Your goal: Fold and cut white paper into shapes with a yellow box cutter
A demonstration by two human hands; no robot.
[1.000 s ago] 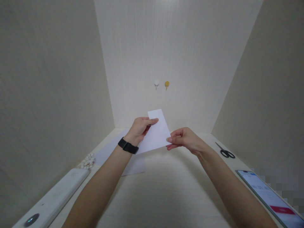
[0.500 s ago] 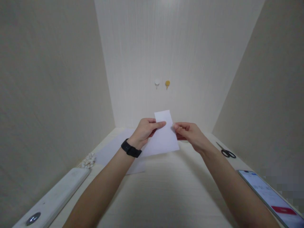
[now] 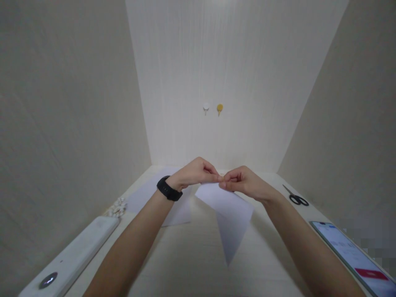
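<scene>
Both of my hands pinch the top edge of a white sheet of paper (image 3: 230, 214) above the pale tabletop (image 3: 192, 264). My left hand (image 3: 194, 173), with a black band on its wrist, and my right hand (image 3: 241, 181) meet fingertip to fingertip at the middle. The paper hangs down from the pinch toward me, ending in a point near the table.
More white paper (image 3: 154, 198) lies flat behind my left forearm. A long white device (image 3: 71, 260) and a small heap of white bits (image 3: 116, 208) sit at the left. Black scissors (image 3: 296, 198) and a lit phone (image 3: 352, 255) lie at the right. Two hooks (image 3: 213, 108) hang on the back wall.
The paper was held upright between my hands; now my hands have come together at its top edge and the sheet has swung down and toward me.
</scene>
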